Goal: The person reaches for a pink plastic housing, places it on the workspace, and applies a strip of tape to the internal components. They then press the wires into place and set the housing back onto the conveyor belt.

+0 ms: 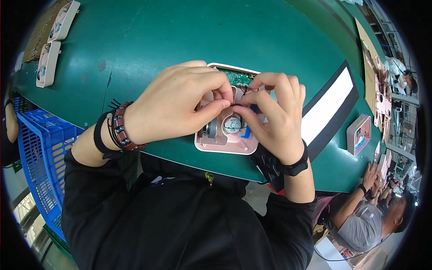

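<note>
A pink plastic housing (211, 147) lies open on the green table in front of me. Inside it are a green circuit board (238, 78) along the far edge, a round silver motor (232, 124) and a dark round part (209, 129) at the left. Over the housing's middle, my left hand (180, 101) pinches a thin wire (235, 105) between thumb and fingers. My right hand (276, 114) comes from the other side, its thumb and forefinger closed on the dark part of the same wire. The fingers cover part of the board and wiring.
Two similar housings (47, 64) stand at the far left beside cardboard. A blue plastic crate (38, 157) is at my left. To the right lie a black-bordered white sheet (330, 105) and another pink housing (359, 135). A co-worker (362, 220) sits farther right.
</note>
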Demonstrator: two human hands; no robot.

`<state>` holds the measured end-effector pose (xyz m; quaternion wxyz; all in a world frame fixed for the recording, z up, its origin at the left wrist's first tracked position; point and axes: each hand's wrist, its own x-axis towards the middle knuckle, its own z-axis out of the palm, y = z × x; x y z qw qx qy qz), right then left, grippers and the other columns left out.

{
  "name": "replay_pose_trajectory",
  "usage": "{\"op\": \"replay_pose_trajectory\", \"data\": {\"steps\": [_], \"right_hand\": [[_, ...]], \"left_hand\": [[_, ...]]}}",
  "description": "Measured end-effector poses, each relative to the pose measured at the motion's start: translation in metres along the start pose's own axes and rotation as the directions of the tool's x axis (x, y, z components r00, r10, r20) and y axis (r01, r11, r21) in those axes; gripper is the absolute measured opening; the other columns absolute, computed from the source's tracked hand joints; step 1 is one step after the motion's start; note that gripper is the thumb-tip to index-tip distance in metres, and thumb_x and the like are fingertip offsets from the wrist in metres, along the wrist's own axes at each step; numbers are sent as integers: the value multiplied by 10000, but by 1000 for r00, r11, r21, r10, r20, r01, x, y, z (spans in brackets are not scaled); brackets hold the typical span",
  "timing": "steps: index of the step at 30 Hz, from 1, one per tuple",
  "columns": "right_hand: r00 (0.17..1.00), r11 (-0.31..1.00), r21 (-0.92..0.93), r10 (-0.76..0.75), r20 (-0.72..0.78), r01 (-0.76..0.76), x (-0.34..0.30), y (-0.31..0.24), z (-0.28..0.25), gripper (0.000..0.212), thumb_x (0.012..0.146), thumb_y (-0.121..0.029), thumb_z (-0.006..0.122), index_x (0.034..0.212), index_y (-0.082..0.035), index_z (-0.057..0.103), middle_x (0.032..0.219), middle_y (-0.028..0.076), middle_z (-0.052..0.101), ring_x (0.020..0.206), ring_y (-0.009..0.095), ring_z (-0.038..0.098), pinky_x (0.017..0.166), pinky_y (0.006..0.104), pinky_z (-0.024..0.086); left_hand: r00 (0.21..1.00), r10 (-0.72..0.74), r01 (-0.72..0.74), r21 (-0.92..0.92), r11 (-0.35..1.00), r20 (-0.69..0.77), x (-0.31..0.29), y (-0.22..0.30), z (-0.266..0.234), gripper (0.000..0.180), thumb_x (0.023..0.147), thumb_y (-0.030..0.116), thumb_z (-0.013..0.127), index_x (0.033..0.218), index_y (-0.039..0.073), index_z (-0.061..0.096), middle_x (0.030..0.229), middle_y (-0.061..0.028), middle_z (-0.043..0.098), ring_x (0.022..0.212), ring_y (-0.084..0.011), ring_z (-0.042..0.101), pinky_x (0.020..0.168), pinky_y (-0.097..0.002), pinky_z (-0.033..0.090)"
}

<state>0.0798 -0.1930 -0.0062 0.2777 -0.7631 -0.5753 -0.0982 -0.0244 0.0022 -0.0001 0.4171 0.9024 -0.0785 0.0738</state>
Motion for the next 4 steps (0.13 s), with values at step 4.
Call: {"op": "replay_pose_trajectory", "data": {"steps": [4], "right_hand": [[993,985,-124,-115,19,117,-1,-3,4,230,676,-111,774,875,-143,662,1038,22,600,889,227,512,775,377,350]], "left_hand": [[999,41,-40,195,980,-5,-1,5,-1,171,839,214,704,826,68,615,781,-50,645,776,-234,612,704,-366,475]]}}
